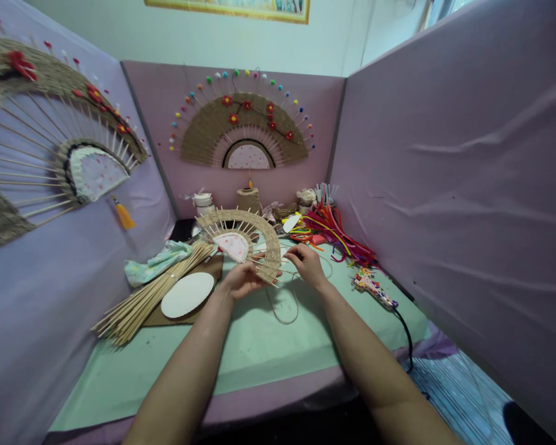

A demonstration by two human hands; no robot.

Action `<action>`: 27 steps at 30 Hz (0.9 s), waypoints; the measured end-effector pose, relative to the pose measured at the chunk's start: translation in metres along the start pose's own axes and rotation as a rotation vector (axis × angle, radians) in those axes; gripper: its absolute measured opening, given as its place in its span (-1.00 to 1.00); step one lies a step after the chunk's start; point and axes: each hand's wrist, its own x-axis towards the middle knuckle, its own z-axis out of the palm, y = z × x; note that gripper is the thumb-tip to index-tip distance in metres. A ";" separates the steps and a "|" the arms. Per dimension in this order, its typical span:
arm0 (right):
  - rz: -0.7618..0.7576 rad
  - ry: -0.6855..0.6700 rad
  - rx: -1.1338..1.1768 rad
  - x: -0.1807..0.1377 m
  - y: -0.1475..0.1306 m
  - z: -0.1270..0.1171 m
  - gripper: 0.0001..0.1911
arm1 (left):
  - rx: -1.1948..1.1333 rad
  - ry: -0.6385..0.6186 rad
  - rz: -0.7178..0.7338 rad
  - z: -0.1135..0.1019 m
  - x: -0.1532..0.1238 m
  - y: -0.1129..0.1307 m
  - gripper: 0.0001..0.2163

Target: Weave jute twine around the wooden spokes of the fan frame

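Note:
A half-woven fan [248, 238] of wooden sticks and jute twine, with a white and pink centre, is held upright over the green table [259, 352]. My left hand [243, 281] grips its lower right edge from below, fingers curled under the sticks. My right hand [306, 261] is just right of the fan, fingers pinched on a strand of twine [287, 303] that loops down onto the table.
A bundle of wooden skewers [152, 293] and a white half-round card [188, 295] lie at the left. Coloured pipe cleaners [338, 235], twine spools [249, 199] and a patterned glue gun [374, 289] sit behind and right. Finished fans [245, 127] hang on the purple walls.

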 end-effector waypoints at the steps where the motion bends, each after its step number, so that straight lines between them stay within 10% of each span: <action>1: 0.003 -0.013 0.009 0.000 0.000 0.001 -0.80 | 0.001 -0.013 0.000 0.000 0.000 0.000 -0.32; 27: -0.074 -0.156 0.092 0.003 -0.003 -0.009 -0.81 | -0.084 -0.140 -0.045 -0.017 -0.001 0.003 -0.39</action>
